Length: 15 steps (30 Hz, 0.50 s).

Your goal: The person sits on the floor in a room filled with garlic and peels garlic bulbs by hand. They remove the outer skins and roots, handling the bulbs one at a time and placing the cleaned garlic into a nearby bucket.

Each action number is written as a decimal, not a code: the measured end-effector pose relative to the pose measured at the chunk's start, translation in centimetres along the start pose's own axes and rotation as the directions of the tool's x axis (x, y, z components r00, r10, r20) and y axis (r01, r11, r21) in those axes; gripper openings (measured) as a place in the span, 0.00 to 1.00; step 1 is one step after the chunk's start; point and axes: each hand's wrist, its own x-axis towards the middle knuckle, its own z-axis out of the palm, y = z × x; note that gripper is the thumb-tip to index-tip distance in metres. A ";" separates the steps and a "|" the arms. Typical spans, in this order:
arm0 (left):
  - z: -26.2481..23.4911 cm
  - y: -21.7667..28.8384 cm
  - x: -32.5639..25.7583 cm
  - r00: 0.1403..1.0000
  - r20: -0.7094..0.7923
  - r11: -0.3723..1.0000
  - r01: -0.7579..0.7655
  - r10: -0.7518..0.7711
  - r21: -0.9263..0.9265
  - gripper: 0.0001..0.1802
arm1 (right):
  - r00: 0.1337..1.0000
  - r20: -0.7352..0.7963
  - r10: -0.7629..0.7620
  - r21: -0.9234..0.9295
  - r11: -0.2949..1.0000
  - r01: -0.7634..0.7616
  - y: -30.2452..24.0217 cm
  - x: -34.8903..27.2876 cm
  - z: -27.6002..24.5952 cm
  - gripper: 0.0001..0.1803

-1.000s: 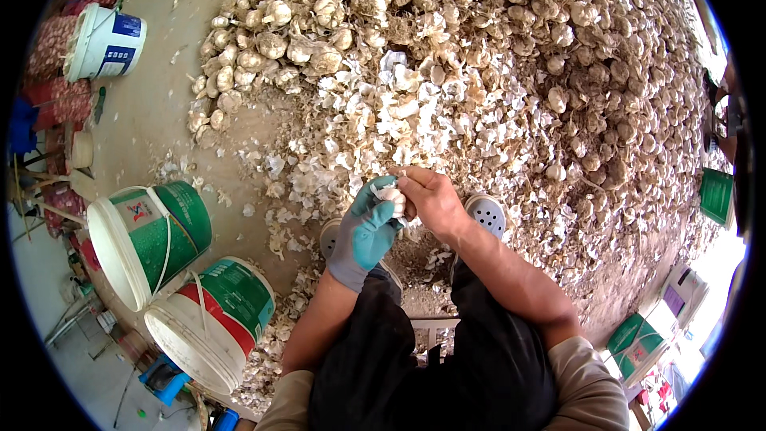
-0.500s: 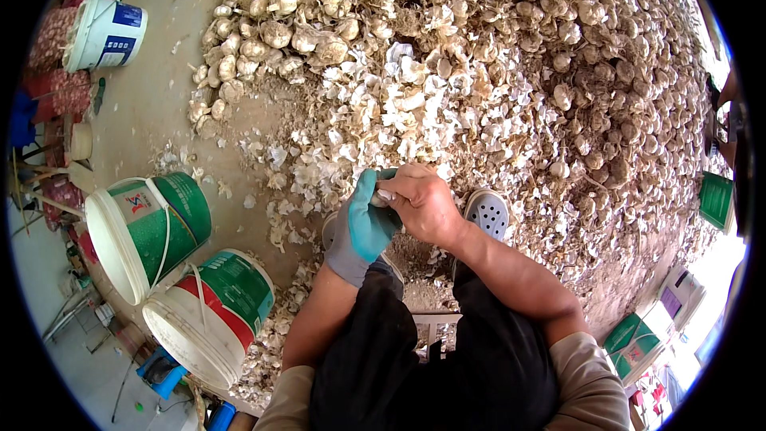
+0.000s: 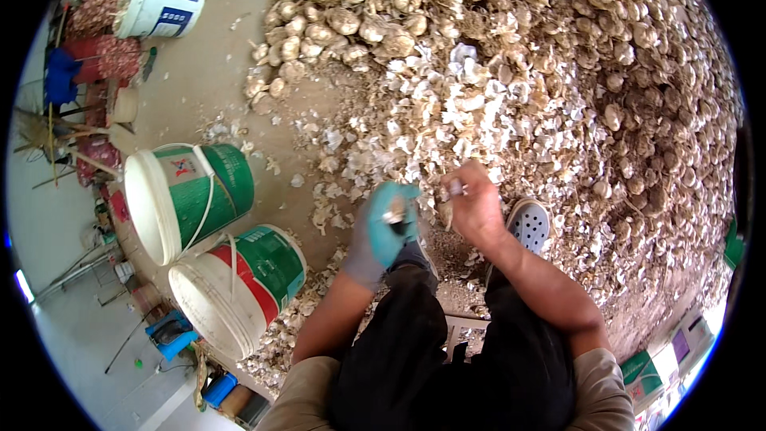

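Note:
My left hand (image 3: 384, 227) wears a teal and grey glove. Its fingers curl around a pale piece of garlic (image 3: 395, 210), partly hidden by the glove. A short gap to the right, my bare right hand (image 3: 477, 206) is closed in a pinch. Something small and pale shows at its fingertips, too blurred to name. Loose garlic skins (image 3: 447, 124) lie thickly on the floor beneath and beyond both hands. Past them spreads a large heap of garlic bulbs (image 3: 638, 104), with larger whole bulbs (image 3: 343, 22) at its far left end.
Two green and white buckets, one upper (image 3: 231, 187) and one lower (image 3: 275, 263), lie tipped at my left. A white and blue bucket (image 3: 171, 12) stands far left by red mesh sacks (image 3: 100, 8). More containers (image 3: 642, 371) are at the right. My grey clog (image 3: 530, 225) rests among the skins.
My hands, together before, have come apart, the right one now clear of the glove. The whole view has shifted, so the buckets and heap appear farther right.

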 end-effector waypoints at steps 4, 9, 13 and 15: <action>-8.0 6.2 -11.3 0.555 -0.224 0.537 -0.501 0.801 0.679 0.18 | 0.978 0.044 0.205 -0.054 0.978 -0.202 1.0 -0.4 -1.8 0.09; -20.0 11.4 -27.6 -0.180 -0.284 0.291 0.013 0.942 0.957 0.25 | 0.918 0.306 0.254 0.041 0.959 -0.279 0.1 -0.7 -0.8 0.10; -13.5 9.6 -19.5 0.067 0.244 -0.232 0.616 0.968 0.753 0.27 | 0.943 0.280 0.179 0.047 0.979 -0.199 -0.3 -0.5 -1.3 0.11; -9.4 9.2 -10.8 0.125 -0.071 0.088 -0.141 0.990 0.986 0.25 | 0.931 0.306 0.196 0.038 0.975 -0.218 0.7 -0.5 -1.7 0.11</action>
